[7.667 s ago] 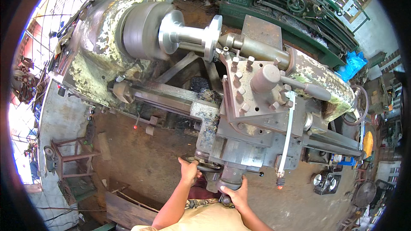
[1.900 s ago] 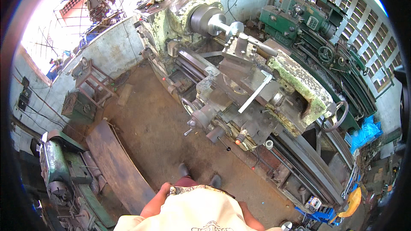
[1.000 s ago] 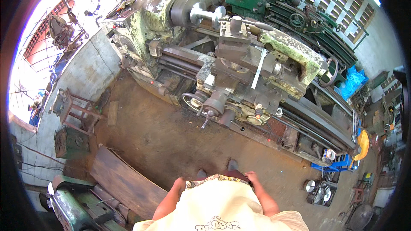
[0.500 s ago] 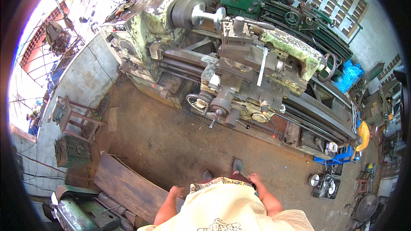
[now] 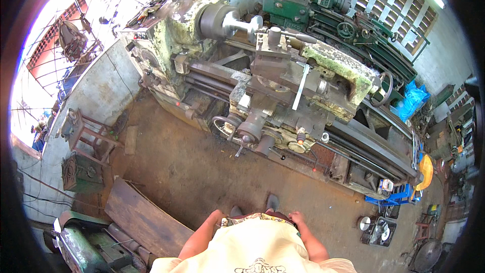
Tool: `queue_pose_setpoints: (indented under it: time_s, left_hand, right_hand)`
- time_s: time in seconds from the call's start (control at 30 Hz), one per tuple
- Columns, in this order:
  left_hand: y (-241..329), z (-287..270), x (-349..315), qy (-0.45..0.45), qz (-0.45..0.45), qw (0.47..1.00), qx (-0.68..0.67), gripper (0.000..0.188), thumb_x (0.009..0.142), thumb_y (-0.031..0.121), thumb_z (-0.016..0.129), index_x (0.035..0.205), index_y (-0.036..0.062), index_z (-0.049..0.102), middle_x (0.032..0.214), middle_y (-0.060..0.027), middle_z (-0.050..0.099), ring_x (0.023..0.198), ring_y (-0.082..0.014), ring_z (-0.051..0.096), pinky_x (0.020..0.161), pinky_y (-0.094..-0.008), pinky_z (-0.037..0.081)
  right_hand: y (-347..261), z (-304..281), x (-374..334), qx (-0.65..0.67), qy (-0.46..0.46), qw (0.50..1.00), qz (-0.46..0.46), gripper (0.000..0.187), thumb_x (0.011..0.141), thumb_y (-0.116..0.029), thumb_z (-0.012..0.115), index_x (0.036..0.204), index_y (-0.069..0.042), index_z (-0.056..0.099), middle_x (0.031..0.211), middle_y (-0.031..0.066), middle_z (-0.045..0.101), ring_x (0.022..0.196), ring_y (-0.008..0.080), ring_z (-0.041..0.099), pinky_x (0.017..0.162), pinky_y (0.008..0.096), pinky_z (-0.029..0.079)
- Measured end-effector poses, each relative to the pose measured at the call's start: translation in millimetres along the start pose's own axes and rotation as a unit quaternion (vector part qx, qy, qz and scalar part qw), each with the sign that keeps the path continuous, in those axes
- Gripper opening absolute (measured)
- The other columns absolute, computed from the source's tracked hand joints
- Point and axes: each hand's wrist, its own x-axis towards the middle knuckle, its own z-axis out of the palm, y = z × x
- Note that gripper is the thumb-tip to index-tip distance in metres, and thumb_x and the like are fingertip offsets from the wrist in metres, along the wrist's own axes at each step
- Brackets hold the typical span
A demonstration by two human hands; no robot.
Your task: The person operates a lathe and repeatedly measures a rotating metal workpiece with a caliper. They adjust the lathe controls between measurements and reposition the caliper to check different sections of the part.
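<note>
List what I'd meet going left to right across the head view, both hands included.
Dark green boxy object → brown board → left hand → right hand → small white box → crumpled blue plastic. The long lathe spans several of these, so it is left out.

A green lathe [image 5: 331, 19] stands at the back near a latticed window [image 5: 396, 9], a blue plastic bag [image 5: 414, 100] sits by its right end, and at lower left a brown board [image 5: 146, 216] is beside another green machine [image 5: 85, 238], near a green box [image 5: 81, 174].
</note>
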Motion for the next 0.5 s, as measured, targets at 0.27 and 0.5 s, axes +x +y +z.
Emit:
queue_pose_setpoints:
  time_s: [0.27,0.5]
  left_hand:
    - [-3.3,31.0,-3.6,0.030,-0.065,0.996,-0.059,0.043,0.084,0.043,0.066,0.096,0.0027,0.077,0.087,-0.0209,0.074,0.083,-0.0339,0.074,0.077,-0.0417,0.057]
    - [1.6,40.3,12.6,0.067,0.023,0.997,0.017,0.043,0.084,0.040,0.069,0.102,0.0016,0.076,0.107,-0.0235,0.072,0.103,-0.0383,0.070,0.086,-0.0425,0.055]
  right_hand:
    - [-5.5,-34.6,-9.7,0.066,-0.009,0.998,-0.012,0.022,0.089,-0.019,0.074,0.099,0.000,0.073,0.088,0.0126,0.074,0.074,0.0234,0.072,0.067,0.0382,0.057]
    - [-16.5,-43.9,-3.5,0.086,-0.031,0.996,0.013,0.022,0.091,-0.020,0.071,0.102,-0.001,0.072,0.090,0.0119,0.074,0.076,0.0226,0.071,0.069,0.0375,0.057]
